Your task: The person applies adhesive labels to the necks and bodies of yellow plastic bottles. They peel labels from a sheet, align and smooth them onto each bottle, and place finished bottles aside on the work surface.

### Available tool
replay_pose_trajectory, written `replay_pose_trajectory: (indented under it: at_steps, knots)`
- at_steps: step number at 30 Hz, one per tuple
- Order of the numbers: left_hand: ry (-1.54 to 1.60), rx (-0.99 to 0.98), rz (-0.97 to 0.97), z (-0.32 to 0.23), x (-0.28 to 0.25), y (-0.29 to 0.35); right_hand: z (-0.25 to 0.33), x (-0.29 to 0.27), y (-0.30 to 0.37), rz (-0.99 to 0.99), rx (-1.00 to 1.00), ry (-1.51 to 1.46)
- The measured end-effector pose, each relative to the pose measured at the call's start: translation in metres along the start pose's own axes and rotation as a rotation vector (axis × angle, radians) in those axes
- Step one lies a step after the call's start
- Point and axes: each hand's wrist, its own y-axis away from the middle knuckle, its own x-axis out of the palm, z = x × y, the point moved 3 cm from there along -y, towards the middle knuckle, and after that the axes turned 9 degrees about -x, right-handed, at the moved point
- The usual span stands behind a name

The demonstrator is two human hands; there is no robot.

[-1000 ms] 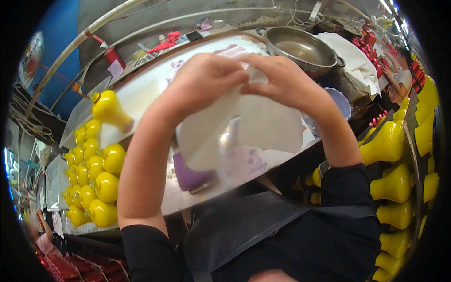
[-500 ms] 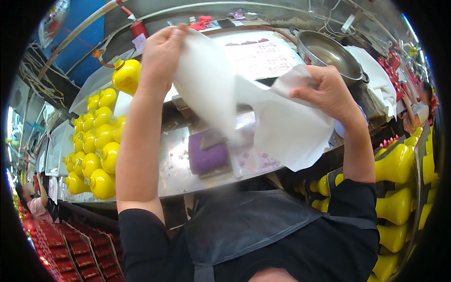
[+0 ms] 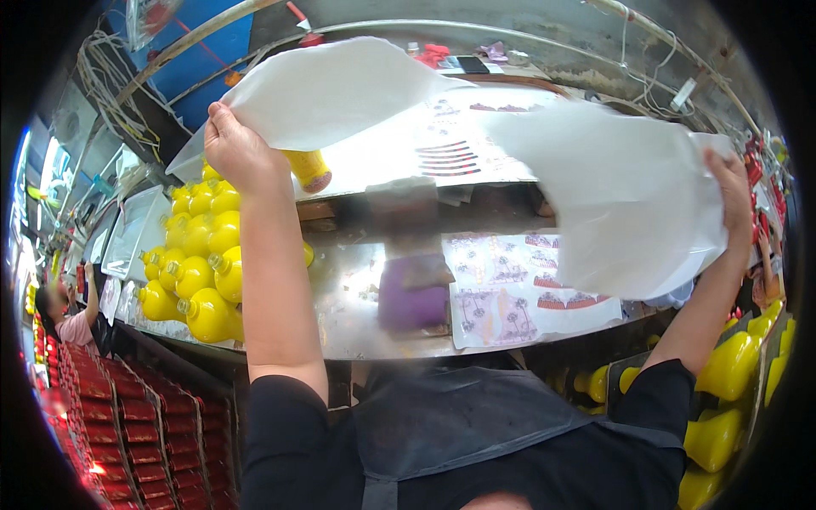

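Note:
My left hand (image 3: 236, 151), raised at the far left, has its fingers closed on the edge of a white paper sheet (image 3: 336, 89) that billows out to the right. Far to the right, my right hand (image 3: 731, 191) grips another broad white sheet (image 3: 637, 195), blurred at its upper edge. Whether the two sheets join in the middle is hard to tell. Below and between them lie printed sheets (image 3: 493, 319) with purple tree-like patterns and red bands. Beside these sits a folded purple cloth (image 3: 414, 297) with a greyish piece on top.
Several glossy yellow bottles (image 3: 195, 276) crowd the table's left end; another yellow piece (image 3: 308, 170) lies by my left wrist. A lit white board (image 3: 382, 157) with printed strips is behind. Yellow vases (image 3: 735, 361) fill a rack at right, red pieces (image 3: 144, 425) one at lower left. A person (image 3: 76, 319) works at far left.
My hands have moved wide apart, the left one left and down, the right one right and down. The white sheets are spread out between them, uncovering more of the printed sheets.

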Motion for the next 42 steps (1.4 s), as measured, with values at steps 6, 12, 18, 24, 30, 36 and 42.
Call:
replay_pose_trajectory:
  at_steps: [6, 12, 18, 24, 30, 36, 42]
  knots:
    - [0.011, 0.043, 0.07, 0.014, -0.003, 0.001, -0.093, -0.174, -0.053, -0.856, 0.137, 0.088]
    - [0.025, 0.007, 0.191, 0.028, -0.006, -0.002, -0.196, -0.277, -0.081, -1.234, 0.095, 0.196]
    - [0.106, -0.069, 0.36, 0.036, -0.005, 0.0, -0.28, -0.304, -0.083, -1.269, 0.232, 0.853]
    - [0.04, -0.171, 0.583, 0.033, 0.02, 0.031, -0.129, -0.093, -0.103, -0.501, -0.255, 0.172]
    - [0.086, -0.293, 0.866, 0.043, 0.036, 0.076, 0.06, 0.228, 0.016, 0.71, -0.498, -0.131]
    - [-0.161, -0.155, 0.791, 0.053, 0.007, 0.089, 0.097, 0.343, 0.076, 0.963, -0.056, -0.415]
    - [-0.414, -0.306, 0.805, 0.06, -0.032, 0.098, 0.097, 0.345, 0.082, 0.666, -0.539, 0.087]
